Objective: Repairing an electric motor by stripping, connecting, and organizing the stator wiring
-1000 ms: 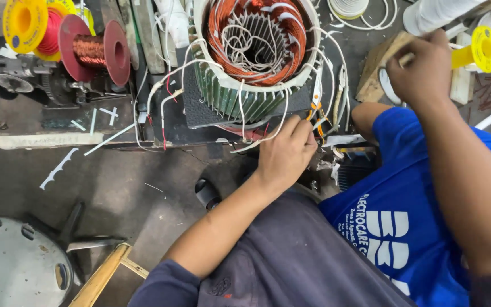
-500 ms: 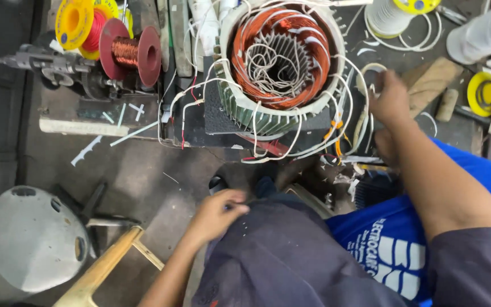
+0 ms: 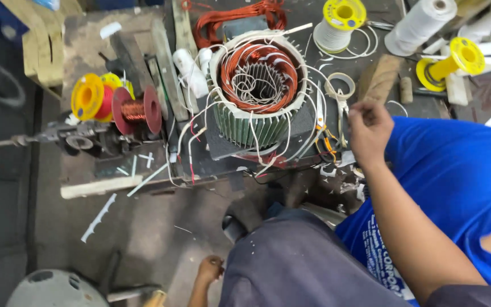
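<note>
The motor stator (image 3: 257,94) stands in the middle of the bench (image 3: 86,170), with copper coils already laid in its slots and white sleeved leads hanging loose over its near side, so I judge the tying is not finished. The left hand (image 3: 210,268) hangs low by the knee; whether it holds anything I cannot tell. The right hand (image 3: 369,128), right of the stator, is closed narrow, maybe pinching a thread. Pliers (image 3: 326,136) lie between.

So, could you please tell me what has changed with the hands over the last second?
The left hand left the motor's wires and dropped low beside the knee, empty as far as one can see. The right hand drew back from the bench's far right to hover, fingers pinched, near the scissors; whether it holds anything is unclear. The motor and spools stayed put.
</note>
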